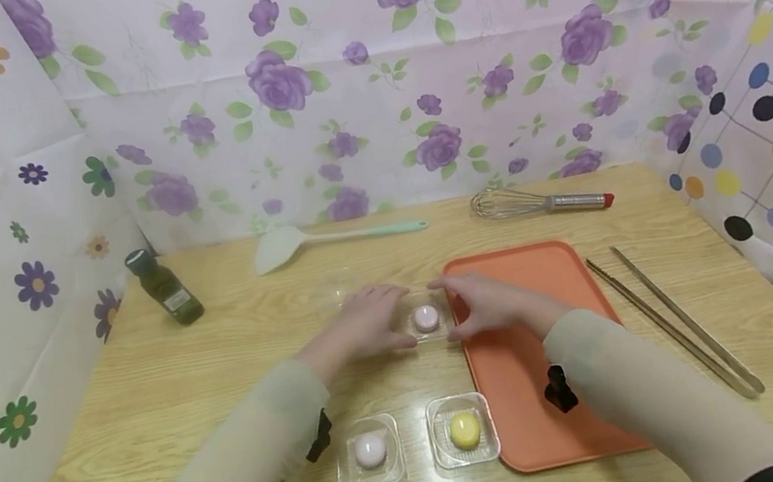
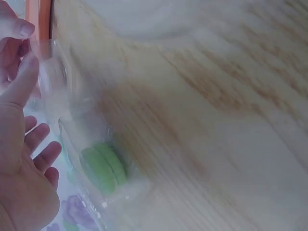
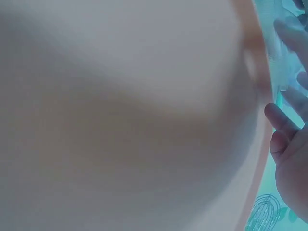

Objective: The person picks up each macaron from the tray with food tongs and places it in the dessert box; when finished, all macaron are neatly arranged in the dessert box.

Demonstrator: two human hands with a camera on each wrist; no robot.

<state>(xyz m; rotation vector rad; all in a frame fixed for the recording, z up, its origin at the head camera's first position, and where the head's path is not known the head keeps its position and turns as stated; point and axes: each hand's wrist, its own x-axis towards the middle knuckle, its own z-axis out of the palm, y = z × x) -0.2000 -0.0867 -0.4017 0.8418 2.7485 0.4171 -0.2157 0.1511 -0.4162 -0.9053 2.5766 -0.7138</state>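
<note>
A small clear plastic box with a pale pink macaron in it sits between my two hands, at the left edge of the orange tray. My left hand is at its left side, thumb and fingers spread apart. From the right, over the tray, my right hand reaches to the box's other side with fingers also spread. Behind my left hand stands another clear box, mostly hidden in the head view; its green macaron shows in the left wrist view.
Nearer the front are boxes with a lilac macaron and a yellow macaron. Metal tongs lie right of the tray. Along the back are a dark green bottle, a spatula and a whisk.
</note>
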